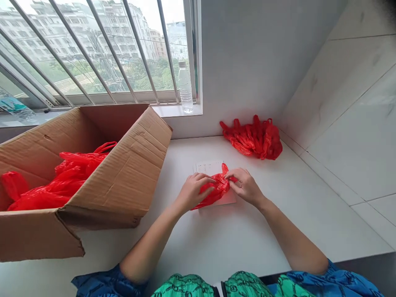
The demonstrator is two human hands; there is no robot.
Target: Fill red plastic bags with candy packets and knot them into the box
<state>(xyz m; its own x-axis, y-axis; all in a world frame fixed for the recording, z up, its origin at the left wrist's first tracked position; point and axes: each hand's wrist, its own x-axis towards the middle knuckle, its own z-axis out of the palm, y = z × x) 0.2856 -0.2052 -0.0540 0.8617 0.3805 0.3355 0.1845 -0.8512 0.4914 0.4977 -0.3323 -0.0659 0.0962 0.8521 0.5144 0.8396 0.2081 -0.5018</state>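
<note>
A crumpled red plastic bag is bunched up over a white sheet or board on the white tabletop. My right hand pinches the bag's gathered upper right part between thumb and fingers. On the bag's left side is my left hand; its thumb and fingers are apart, with red plastic showing between them. Whether those fingertips press on the bag is hard to see. Both hands partly cover the bag, and it hides much of the sheet.
At left stands an open cardboard box holding several red plastic bags. A pile of red plastic bags lies by the back wall. Water bottles are on the sill of the barred window. A tiled wall borders the table at right.
</note>
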